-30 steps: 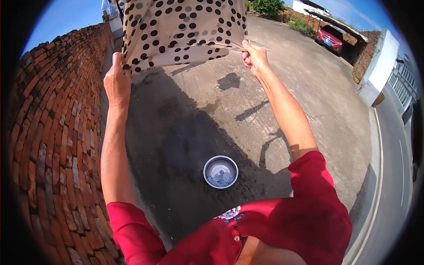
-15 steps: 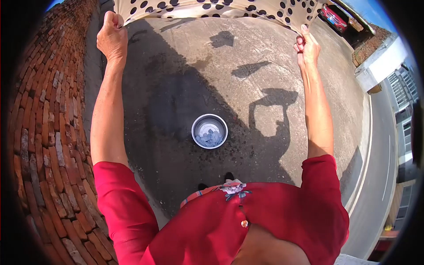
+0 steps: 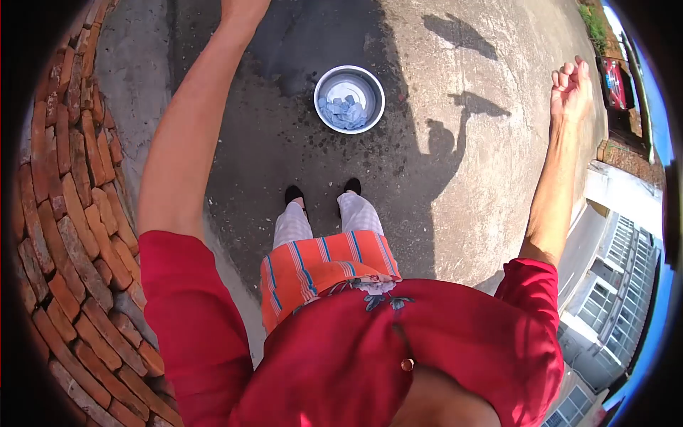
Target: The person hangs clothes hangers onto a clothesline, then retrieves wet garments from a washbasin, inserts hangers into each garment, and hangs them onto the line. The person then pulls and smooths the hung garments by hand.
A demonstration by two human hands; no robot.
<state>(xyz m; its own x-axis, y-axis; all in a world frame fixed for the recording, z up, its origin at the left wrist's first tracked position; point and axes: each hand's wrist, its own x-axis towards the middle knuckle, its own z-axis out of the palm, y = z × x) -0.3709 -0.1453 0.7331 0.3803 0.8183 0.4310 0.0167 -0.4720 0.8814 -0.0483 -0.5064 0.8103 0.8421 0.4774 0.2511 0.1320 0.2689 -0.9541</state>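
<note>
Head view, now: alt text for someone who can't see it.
A curled right hand is held up; the left hand is cut off by the top edge. Ahead of black shoes, a basin holding crumpled blue material stands on concrete; brick wall at left.

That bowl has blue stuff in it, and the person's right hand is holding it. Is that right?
Not quite. The right hand isn't holding the bowl: the head view shows the bowl on the ground, with that hand well apart from it. The bowl does have blue stuff in it.

A round metallic basin (image 3: pixel 365 87) sits upright, light-blue crumpled cloth (image 3: pixel 343 112) inside.
</note>
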